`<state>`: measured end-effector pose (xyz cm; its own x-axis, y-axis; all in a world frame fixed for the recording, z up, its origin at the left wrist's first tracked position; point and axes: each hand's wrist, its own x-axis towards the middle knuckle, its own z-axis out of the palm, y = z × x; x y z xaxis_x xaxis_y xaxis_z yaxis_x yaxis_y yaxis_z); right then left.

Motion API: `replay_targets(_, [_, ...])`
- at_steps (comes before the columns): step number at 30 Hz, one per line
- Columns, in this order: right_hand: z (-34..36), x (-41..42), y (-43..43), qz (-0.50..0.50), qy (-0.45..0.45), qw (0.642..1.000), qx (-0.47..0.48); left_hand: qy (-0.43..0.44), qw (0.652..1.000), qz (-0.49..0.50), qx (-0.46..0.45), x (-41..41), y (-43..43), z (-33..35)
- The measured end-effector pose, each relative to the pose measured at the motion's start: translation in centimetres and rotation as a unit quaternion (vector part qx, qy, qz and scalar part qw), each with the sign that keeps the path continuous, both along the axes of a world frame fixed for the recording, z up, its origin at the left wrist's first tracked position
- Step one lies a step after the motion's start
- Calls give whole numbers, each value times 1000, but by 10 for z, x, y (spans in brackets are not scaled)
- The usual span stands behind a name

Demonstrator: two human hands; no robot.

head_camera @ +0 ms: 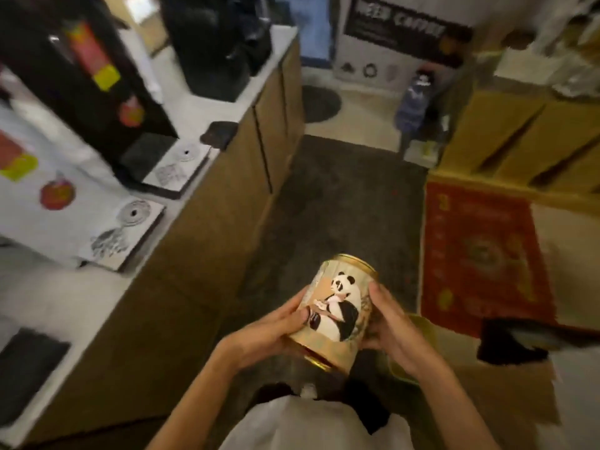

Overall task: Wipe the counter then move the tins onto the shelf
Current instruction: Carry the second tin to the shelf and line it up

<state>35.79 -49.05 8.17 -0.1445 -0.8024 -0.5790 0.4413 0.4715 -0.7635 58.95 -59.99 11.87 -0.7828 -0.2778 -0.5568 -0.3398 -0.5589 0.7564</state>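
2 hands carry 1 gold cylindrical metal tin with a panda print, tilted, out over the dark floor mat and well clear of the pale counter on our left. Our left hand wraps its side with the thumb across the print; our right hand cups the opposite side, so each grip is closed on the tin. No shelf shows clearly from here. We judge the smooth, slanted wall could slide through our palms if either hand loosens while walking, and the blur suggests we are turning quickly.
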Motion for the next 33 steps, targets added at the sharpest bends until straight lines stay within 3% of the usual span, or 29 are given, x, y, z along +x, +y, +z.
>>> replay_targets(4, [59,34,-149,162,36,980,-112,-16,986,90,-143,61,-69,79])
replay_targets(9, [197,106,-323,322,93,887,-318,-41,923,225,-308,124,-147,184])
replay_targets(16, [378,212,-480,433,82,722,-534,-83,759,399,-508,185,-218,320])
replay_targets(21, [497,308,-541,429,75,595,-676,-193,593,409,-667,263,-264,423])
replay_targets(24, [549,373,-577,407,101,541,-728,-254,524,394,-711,316,-303,472])
replay_targets(26, [573,423,-602,403,114,543,-728,-281,519,391,-706,364,-334,499])
replay_targets(31, [596,566,-670,464,168,567,-660,-345,585,431,-594,481,-414,529])
replay_targets(33, [593,623,-698,488,186,571,-634,-383,571,442,-576,528,-446,520])
